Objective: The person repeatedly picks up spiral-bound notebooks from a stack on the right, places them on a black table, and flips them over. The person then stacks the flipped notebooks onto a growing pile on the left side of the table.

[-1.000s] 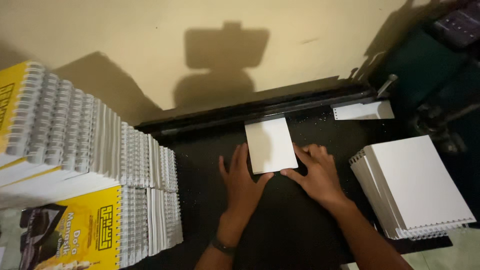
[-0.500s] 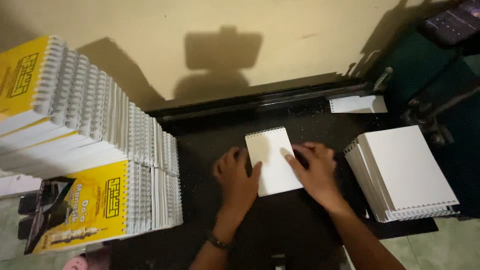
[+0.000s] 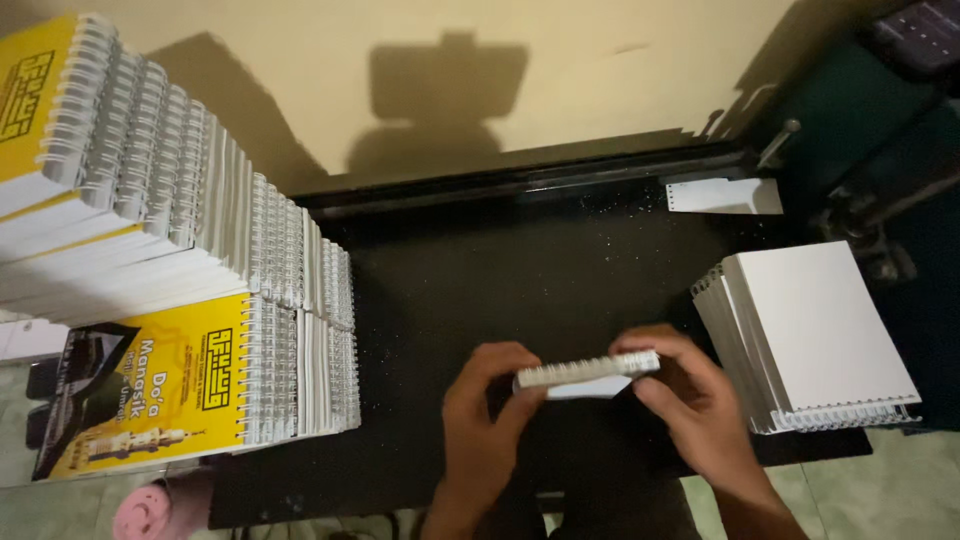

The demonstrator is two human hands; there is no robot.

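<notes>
Over the black table (image 3: pixel 500 260), the left hand (image 3: pixel 485 425) and right hand (image 3: pixel 690 405) clamp a small white booklet (image 3: pixel 588 372) edge-on between them, between yellow spiral-bound stacks (image 3: pixel 150 300) and white stacks (image 3: pixel 815 335).

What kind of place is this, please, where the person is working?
Probably a small bookbinding or print-finishing workshop. Stacks of yellow-covered spiral-bound booklets stand on the left, a pile of white booklets lies on the right, and both hands hold one thin white booklet over a black worktable.

left hand (image 3: pixel 480 420): fingers curled, pinching | right hand (image 3: pixel 690 400): fingers curled, pinching | forearms low, converging
</notes>
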